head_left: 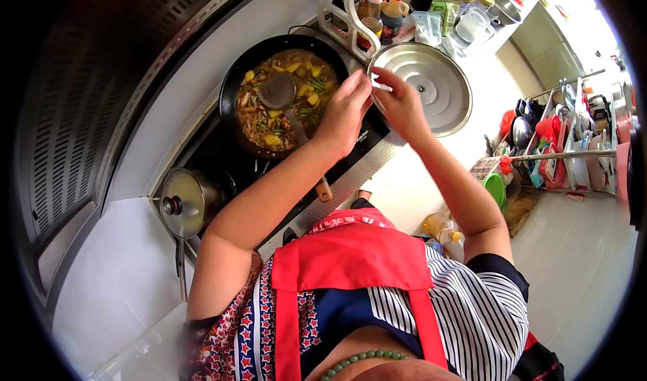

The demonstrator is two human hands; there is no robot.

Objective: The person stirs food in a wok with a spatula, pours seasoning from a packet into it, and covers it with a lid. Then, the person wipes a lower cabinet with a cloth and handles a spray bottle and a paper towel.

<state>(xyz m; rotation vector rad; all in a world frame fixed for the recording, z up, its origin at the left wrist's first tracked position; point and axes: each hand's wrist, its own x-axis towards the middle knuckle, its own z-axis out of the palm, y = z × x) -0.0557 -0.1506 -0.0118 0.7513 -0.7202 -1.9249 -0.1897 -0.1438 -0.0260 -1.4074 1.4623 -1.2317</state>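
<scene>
Stove [205, 146] below, left hand [346, 109] and right hand [400, 105] nearly meet near the wok [230, 105]; I cannot tell whether fingers [391, 79] pinch anything.

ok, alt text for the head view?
Left hand and right hand held close together near a wok of food, with a ladle in it, and a round metal lid. A lidded pot stands at the left.

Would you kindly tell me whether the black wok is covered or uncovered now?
Uncovered: the food and the spatula's head show openly inside the wok.
</scene>
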